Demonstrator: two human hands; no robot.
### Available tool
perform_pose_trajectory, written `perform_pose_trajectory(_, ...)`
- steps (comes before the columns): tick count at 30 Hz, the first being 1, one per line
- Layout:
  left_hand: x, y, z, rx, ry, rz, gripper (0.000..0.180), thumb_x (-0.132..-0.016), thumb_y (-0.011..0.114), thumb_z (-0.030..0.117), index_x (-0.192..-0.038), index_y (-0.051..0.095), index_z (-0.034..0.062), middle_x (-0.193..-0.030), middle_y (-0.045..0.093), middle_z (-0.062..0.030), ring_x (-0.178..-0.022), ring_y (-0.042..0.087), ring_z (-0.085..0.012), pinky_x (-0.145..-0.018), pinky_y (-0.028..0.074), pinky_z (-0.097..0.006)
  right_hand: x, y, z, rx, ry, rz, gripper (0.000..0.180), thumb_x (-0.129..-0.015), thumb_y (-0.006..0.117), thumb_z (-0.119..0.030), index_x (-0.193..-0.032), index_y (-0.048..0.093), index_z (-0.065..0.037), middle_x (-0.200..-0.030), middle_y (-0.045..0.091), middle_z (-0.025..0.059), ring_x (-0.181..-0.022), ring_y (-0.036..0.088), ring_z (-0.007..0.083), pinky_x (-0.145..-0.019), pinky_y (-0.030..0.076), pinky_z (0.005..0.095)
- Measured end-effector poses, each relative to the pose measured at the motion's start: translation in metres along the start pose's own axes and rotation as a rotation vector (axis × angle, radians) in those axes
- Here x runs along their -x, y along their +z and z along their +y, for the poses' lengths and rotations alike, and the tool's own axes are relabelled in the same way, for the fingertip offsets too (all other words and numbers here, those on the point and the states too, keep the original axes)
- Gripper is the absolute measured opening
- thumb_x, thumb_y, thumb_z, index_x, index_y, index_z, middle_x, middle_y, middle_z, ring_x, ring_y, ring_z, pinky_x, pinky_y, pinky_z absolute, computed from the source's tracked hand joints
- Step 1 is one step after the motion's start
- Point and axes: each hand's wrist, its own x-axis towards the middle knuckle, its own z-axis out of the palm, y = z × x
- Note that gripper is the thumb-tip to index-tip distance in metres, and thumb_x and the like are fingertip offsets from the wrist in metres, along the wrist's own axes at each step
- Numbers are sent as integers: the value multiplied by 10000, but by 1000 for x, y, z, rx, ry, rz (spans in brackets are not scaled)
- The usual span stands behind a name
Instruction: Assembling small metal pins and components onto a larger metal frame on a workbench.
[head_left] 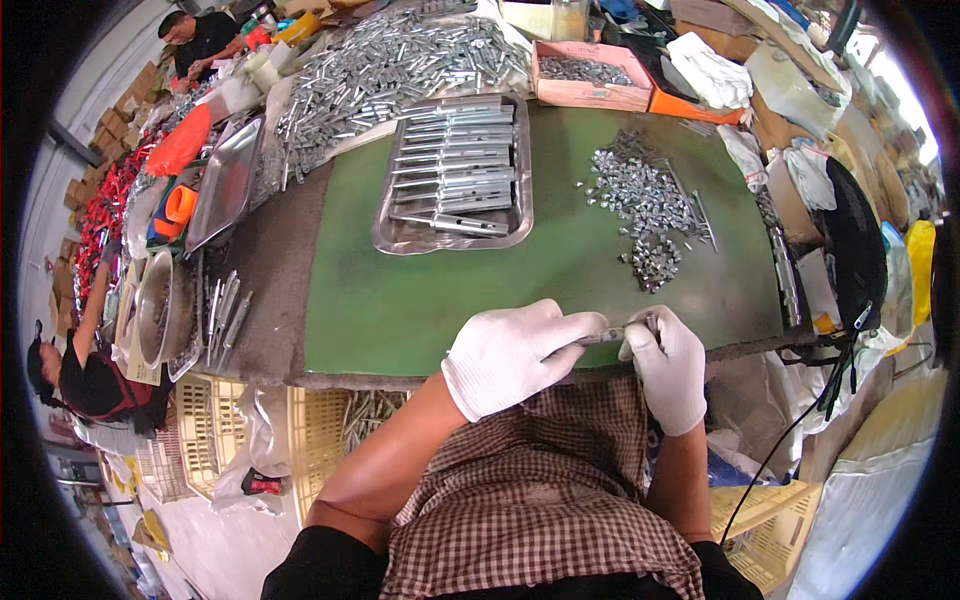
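Observation:
Both my hands wear white gloves and meet at the near edge of a green work mat (400,310). Between them lies a short grey metal tube (604,336). My left hand (525,350) pinches its left part between thumb and fingers. My right hand (665,362) is closed around its right end, and the fingers hide that end. Beyond my hands a metal tray (455,243) carries a row of slotted metal tubes (465,188) with thin rods sticking out to the left. Right of the tray lies a heap of small shiny metal parts (645,215) with some thin pins.
A big pile of metal tubes (390,75) covers the back left. At the back stands a pink box (592,78) of small parts. To the left are an empty tray (228,185), a metal bowl (165,305) and loose tubes (228,310). Two other people work at left.

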Motion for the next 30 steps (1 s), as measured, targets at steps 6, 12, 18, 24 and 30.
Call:
perform_pose_trajectory(6,-2,4,5,-75,-6,2,250,-810,675,160,-1053,674,220,-677,518,-28,-563,588,-224,-504,490,-357,-1,-3,7,149,-91,74,163,-908,632,-169,-908,648,-6,-749,654,106,-675,635,209,-650,493,317)
perform_pose_trajectory(12,-5,21,25,-234,-60,-114,234,-840,647,180,-1073,659,193,-706,494,-47,-532,580,-215,-457,471,-366,-29,-29,19,352,-227,292,118,-876,643,-122,-954,704,-58,-921,681,118,-793,659,255,-733,507,329)
perform_pose_trajectory(18,-12,25,29,-256,-111,-225,271,-881,614,193,-1151,640,188,-772,505,-84,-531,580,-229,-449,469,-374,-92,-53,27,573,-368,175,121,-851,626,-112,-934,699,-65,-930,661,129,-856,646,312,-760,499,379)
perform_pose_trajectory(24,-14,24,28,-242,-102,-236,241,-895,602,210,-1134,633,196,-763,502,-84,-517,577,-227,-434,466,-368,-109,-50,16,855,-371,38,160,-823,623,-140,-950,676,-58,-934,645,157,-893,630,366,-790,501,450)
perform_pose_trajectory(30,-17,24,26,-229,-113,-254,233,-897,599,214,-1129,622,204,-768,504,-92,-530,586,-243,-453,490,-372,-87,-45,18,657,-414,179,151,-818,638,-71,-957,681,-33,-955,661,162,-881,648,342,-781,512,398)
